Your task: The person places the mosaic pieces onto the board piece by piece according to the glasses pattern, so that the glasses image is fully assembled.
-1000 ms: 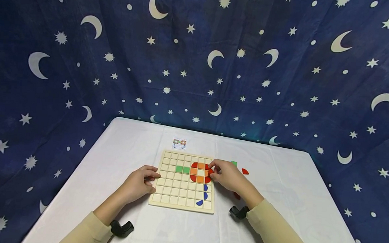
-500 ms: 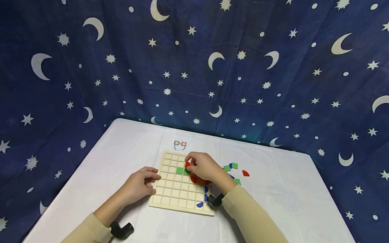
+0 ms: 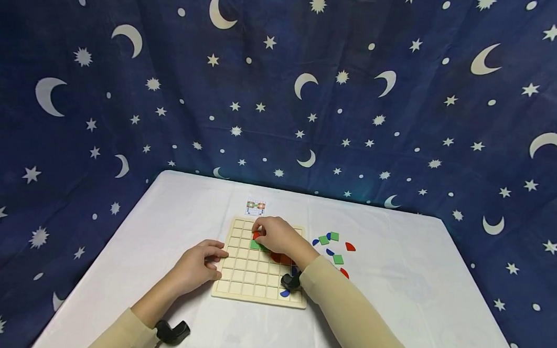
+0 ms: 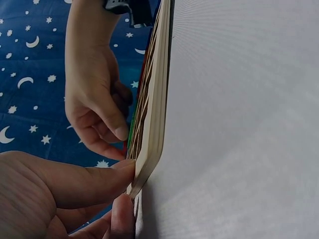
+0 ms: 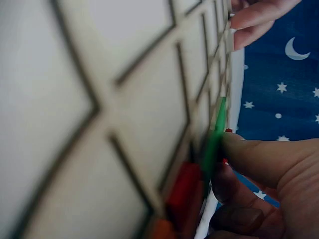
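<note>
a red piece point(image 3: 256, 236) is pinched between the thumb and fingers of the right hand point(image 3: 277, 236), and is partly covered by them. it is held at the board point(image 3: 245, 276), over its far part, just beyond a green square point(image 3: 254, 245); whether the board is touched by it cannot be told. the left edge of the board is held by the left hand point(image 3: 197, 265), with the fingers bent and the thumb set apart from them along the edge.

the board is laid flat and is marked into small squares. another green square is partly hidden under the right hand. more red pieces point(image 3: 276, 257) are set on the board beneath the right wrist, and an orange piece point(image 5: 162, 230) is seen beside a red one in the right wrist view, where both are blurred. a blue half circle point(image 3: 285, 293) is laid near the board's near right corner.

to the right of the board, loose green squares point(image 3: 338, 259), blue half circles point(image 3: 330, 252) and red wedges point(image 3: 350, 246) are scattered on the white table point(image 3: 395, 285). a small printed card point(image 3: 255, 208) is placed just beyond the board. a black camera point(image 3: 172, 332) is worn at each wrist, by the beige sleeves point(image 3: 352, 309). the table is backed by a dark blue cloth point(image 3: 282, 95), printed with moons and stars.
</note>
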`<action>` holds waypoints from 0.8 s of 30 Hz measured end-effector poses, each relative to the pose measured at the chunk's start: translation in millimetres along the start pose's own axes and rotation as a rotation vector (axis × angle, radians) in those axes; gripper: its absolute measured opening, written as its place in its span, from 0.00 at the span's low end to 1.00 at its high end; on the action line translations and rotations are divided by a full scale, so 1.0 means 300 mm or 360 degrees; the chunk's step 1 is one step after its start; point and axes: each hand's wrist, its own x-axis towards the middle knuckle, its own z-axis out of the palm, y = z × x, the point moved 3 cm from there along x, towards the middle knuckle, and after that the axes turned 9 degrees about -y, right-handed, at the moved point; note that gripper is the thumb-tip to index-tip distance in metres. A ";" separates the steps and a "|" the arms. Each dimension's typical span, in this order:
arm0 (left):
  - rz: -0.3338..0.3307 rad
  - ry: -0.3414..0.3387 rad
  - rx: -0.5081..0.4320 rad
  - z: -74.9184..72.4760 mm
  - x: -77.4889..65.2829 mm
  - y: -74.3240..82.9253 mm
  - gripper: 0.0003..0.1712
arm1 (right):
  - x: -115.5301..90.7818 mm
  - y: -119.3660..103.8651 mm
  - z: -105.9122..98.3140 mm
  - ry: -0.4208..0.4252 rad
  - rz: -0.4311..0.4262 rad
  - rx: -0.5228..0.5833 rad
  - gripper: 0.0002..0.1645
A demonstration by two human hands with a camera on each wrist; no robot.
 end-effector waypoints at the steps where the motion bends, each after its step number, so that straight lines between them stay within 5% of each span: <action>1: -0.0003 0.0002 0.0001 -0.001 -0.001 -0.001 0.27 | 0.002 0.000 0.004 0.0004 0.0004 0.0005 0.13; 16: 0.0006 0.0012 -0.0007 -0.003 -0.011 0.016 0.27 | 0.011 0.025 0.008 0.0148 0.0091 0.0019 0.03; 24: 0.0006 0.0014 0.0017 -0.005 -0.010 0.013 0.27 | 0.013 0.026 0.007 0.0170 0.0136 0.0026 0.12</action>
